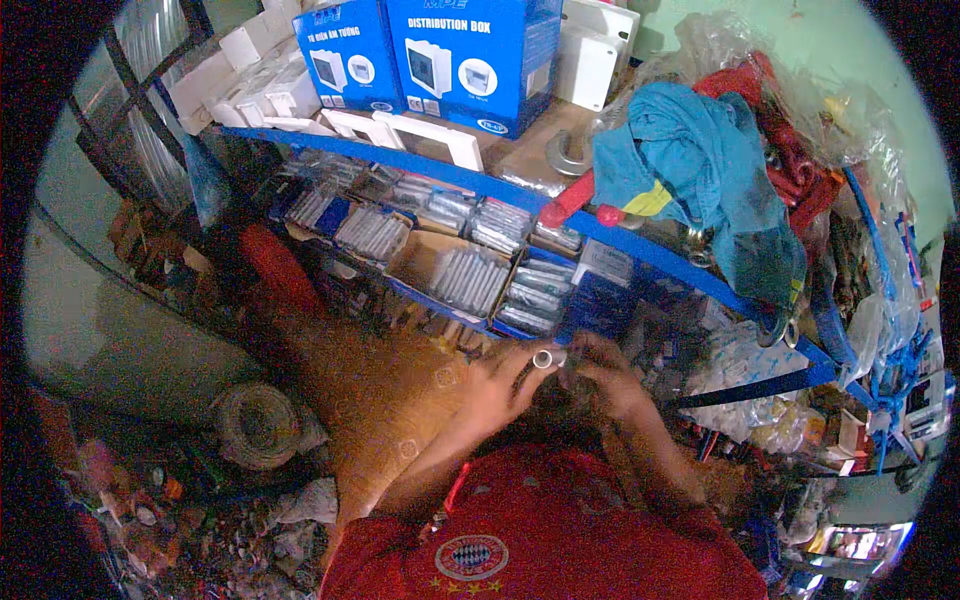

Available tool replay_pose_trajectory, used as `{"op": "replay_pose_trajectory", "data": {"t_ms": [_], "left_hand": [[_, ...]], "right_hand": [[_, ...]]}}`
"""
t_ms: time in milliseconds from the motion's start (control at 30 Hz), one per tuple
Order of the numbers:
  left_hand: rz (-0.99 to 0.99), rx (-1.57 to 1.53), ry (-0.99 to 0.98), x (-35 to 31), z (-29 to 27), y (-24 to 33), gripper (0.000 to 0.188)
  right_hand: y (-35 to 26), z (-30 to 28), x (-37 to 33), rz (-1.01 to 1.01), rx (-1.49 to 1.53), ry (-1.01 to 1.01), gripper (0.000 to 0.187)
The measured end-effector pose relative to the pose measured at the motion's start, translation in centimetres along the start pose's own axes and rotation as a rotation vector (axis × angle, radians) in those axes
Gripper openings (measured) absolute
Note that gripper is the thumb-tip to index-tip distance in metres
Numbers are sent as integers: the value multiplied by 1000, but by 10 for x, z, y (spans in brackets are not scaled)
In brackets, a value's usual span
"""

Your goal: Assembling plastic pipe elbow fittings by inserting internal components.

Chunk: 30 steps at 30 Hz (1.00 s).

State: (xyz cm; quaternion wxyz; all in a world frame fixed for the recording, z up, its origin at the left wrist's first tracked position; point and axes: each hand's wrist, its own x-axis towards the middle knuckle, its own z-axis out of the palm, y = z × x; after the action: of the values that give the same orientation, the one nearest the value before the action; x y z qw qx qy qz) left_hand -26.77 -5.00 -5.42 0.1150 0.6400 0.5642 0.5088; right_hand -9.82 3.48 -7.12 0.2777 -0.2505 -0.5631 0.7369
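My left hand (508,382) is closed, its fingertips drawn in close to my right hand in front of my chest. A small pale ring-shaped thing (542,359) shows at its fingers; whether it is worn or held I cannot tell. My right hand (608,378) is also closed, dark and blurred, its fingertips meeting the left ones. What lies between them is too small and dim to name. Just beyond the hands stand open cardboard boxes (412,276) with rows of clear-wrapped flat packets (472,281). A blue box (536,318) of similar packets is nearest the fingers.
A blue-edged shelf (480,182) crosses above the packets, bearing blue cartons (475,75), white frames (437,140) and a teal cloth (680,150). A dark bar (755,386) juts out at right. A coil (256,425) and cluttered small goods (160,520) lie at lower left.
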Motion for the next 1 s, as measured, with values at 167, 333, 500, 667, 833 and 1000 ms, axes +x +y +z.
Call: {"op": "replay_pose_trajectory", "data": {"t_ms": [167, 333, 500, 667, 833, 1000], "left_hand": [[-39, -1, -56, 5, -3, 4, 23], [-173, -85, 129, -1, 11, -1, 23], [-215, -29, 88, -4, 9, -4, 24], [-245, -53, 31, -2, 8, 0, 25], [-113, 49, 36, -4, 13, -2, 20], [-37, 99, 44, -6, 18, -3, 24]], "right_hand": [[3, 17, 8, -143, -77, 234, 18], [12, 25, 4, -549, -603, 500, 20], [8, 31, -10, -623, -962, 422, 32], [21, 11, -5, -694, -1038, 343, 38], [3, 13, -11, -506, -1059, 392, 21], [-6, 16, -11, -161, -719, 370, 14]]}}
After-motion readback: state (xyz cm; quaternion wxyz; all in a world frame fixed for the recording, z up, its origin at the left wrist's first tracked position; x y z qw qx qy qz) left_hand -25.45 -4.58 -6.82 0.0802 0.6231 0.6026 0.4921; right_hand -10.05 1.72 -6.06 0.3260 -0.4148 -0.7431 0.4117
